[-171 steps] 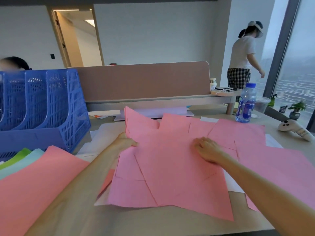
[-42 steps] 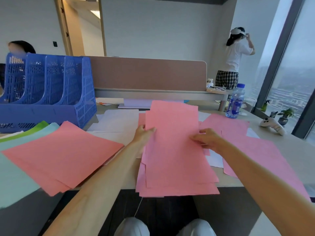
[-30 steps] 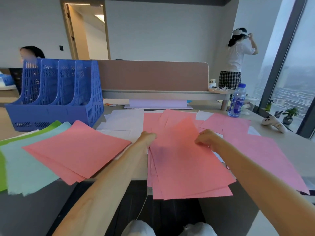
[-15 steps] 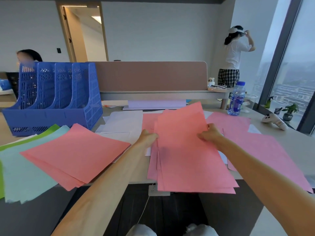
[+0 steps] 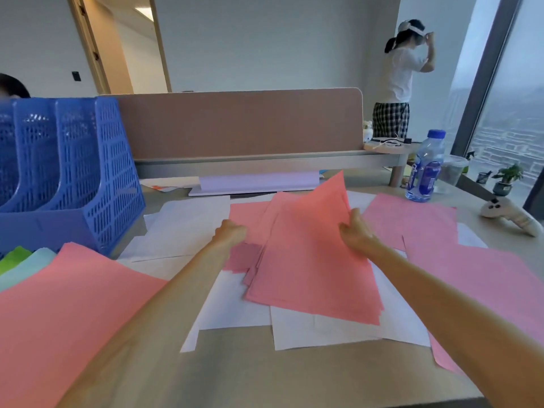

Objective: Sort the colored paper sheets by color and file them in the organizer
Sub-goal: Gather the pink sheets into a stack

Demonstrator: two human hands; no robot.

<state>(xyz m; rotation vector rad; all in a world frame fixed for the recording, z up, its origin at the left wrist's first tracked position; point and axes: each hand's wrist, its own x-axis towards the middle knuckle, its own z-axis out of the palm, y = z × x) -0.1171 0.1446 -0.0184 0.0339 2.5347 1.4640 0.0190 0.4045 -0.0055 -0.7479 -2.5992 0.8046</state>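
The fingers (image 5: 354, 217) of my right hand (image 5: 357, 234) were clamped on the right edge of the pink stack (image 5: 309, 269), thumb on top, tipping its far corner up off the table (image 5: 265, 372); my left hand (image 5: 231, 232) was curled tight at the stack's left edge, apparently pinching the lower sheets; I judged the opposite-edge hold was meant to square the sheets into one bundle. Under both hands lay white sheets (image 5: 235, 307); right of the right hand, loose pink sheets (image 5: 485, 275) waited ungathered; left of the left hand lay a salmon pile (image 5: 73, 304); beyond it stood the blue organizer (image 5: 97, 172); whether anything was filed inside, I could not tell.
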